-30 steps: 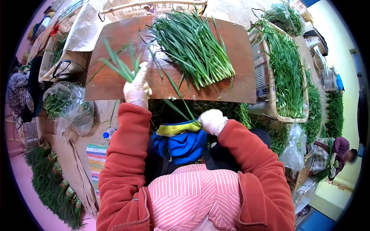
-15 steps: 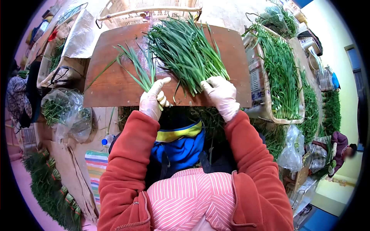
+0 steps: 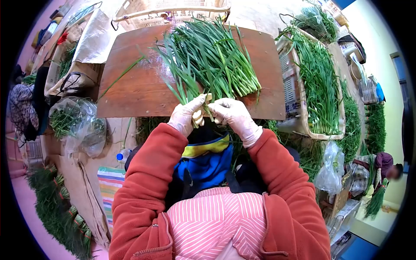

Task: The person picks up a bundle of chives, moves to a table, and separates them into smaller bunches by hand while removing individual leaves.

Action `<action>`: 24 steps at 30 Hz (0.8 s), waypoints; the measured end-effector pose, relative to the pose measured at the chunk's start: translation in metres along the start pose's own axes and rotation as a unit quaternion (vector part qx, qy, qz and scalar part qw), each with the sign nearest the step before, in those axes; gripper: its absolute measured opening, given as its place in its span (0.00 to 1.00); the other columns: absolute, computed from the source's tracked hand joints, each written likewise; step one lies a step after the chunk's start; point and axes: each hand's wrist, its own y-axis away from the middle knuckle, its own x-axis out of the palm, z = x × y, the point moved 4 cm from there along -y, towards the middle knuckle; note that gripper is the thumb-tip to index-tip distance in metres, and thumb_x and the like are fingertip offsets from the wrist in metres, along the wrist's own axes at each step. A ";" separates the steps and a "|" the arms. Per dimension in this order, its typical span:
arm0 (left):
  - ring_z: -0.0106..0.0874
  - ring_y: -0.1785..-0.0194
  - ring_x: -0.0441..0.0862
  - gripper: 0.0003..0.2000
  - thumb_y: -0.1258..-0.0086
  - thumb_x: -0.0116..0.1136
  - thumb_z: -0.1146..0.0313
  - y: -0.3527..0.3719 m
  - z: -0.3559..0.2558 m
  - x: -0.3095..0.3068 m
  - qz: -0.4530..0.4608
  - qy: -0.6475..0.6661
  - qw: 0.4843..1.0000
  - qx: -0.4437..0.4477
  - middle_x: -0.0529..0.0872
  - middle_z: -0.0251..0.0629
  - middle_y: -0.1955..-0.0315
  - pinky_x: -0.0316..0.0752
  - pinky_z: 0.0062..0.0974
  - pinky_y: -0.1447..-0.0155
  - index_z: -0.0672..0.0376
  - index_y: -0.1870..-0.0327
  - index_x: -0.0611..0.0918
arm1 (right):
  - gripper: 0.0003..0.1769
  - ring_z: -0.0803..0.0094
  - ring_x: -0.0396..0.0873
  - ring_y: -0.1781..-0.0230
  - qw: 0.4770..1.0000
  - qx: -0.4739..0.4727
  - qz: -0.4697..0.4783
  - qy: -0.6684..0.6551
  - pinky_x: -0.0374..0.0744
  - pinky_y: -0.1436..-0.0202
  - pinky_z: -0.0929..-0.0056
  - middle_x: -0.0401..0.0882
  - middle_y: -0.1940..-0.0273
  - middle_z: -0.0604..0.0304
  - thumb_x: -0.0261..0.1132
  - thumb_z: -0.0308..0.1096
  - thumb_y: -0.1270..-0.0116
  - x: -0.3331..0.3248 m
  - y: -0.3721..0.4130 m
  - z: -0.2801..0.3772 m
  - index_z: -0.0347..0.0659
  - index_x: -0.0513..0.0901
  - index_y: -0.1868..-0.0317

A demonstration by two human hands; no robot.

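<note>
Both my hands wear whitish gloves and meet at the near edge of a brown wooden board (image 3: 125,97). My left hand (image 3: 189,115) is closed round a small bunch of chives (image 3: 184,84), its leaves pointing away from me across the board. Close beside it, my right hand (image 3: 234,116) pinches the lower ends of chive stalks near the left fingertips. A large pile of chives (image 3: 216,54) lies just beyond, pale stems toward me on the right. One loose leaf (image 3: 121,77) rests on the board's left side.
On the right stands a crate (image 3: 307,130) full of chives. A pale plastic basket (image 3: 173,14) is behind the board. Clear bags (image 3: 82,130) sit left, above tied green bundles (image 3: 60,208). Another person (image 3: 383,167) at far right holds a green bunch.
My right hand has left the pile's stem ends and moved left to my left hand. The left hand's bunch has shifted right, looks fuller, and now overlaps the pile.
</note>
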 end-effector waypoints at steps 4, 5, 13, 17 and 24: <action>0.15 0.85 0.58 0.16 0.31 0.51 0.58 0.001 -0.006 -0.009 -0.062 0.027 0.997 0.035 0.64 0.19 0.88 0.58 0.16 0.78 0.58 0.49 0.79 | 0.11 0.84 0.69 0.79 0.999 0.029 -0.018 0.041 0.68 0.75 0.84 0.77 0.74 0.66 0.64 0.40 0.40 -0.008 -0.005 -0.019 0.40 0.80 0.69; 0.15 0.86 0.56 0.17 0.30 0.50 0.57 0.004 -0.011 -0.005 -0.056 0.040 0.997 0.037 0.59 0.18 0.89 0.57 0.16 0.77 0.58 0.48 0.78 | 0.13 0.81 0.72 0.79 0.980 0.061 0.032 0.188 0.71 0.74 0.81 0.78 0.75 0.63 0.64 0.41 0.41 -0.011 -0.004 -0.021 0.39 0.80 0.70; 0.14 0.86 0.53 0.21 0.28 0.46 0.54 0.006 -0.009 0.001 0.036 0.046 0.998 0.004 0.54 0.18 0.90 0.54 0.15 0.77 0.58 0.41 0.72 | 0.28 0.79 0.74 0.80 0.973 0.129 0.142 0.132 0.69 0.76 0.81 0.81 0.74 0.63 0.51 0.56 0.34 -0.002 0.009 0.000 0.40 0.84 0.67; 0.15 0.85 0.56 0.23 0.29 0.47 0.54 0.009 -0.007 0.014 0.057 0.061 0.996 0.034 0.57 0.19 0.89 0.56 0.16 0.78 0.61 0.41 0.71 | 0.20 0.84 0.70 0.78 0.992 0.011 0.112 0.064 0.66 0.76 0.86 0.79 0.73 0.67 0.58 0.50 0.35 0.009 0.009 0.000 0.41 0.84 0.66; 0.17 0.84 0.63 0.19 0.31 0.51 0.56 0.007 -0.004 0.005 0.016 -0.002 1.000 0.001 0.65 0.21 0.88 0.59 0.17 0.79 0.62 0.48 0.76 | 0.13 0.84 0.69 0.78 0.998 0.015 0.055 0.016 0.65 0.75 0.86 0.78 0.74 0.68 0.61 0.42 0.38 0.008 0.007 -0.002 0.40 0.82 0.68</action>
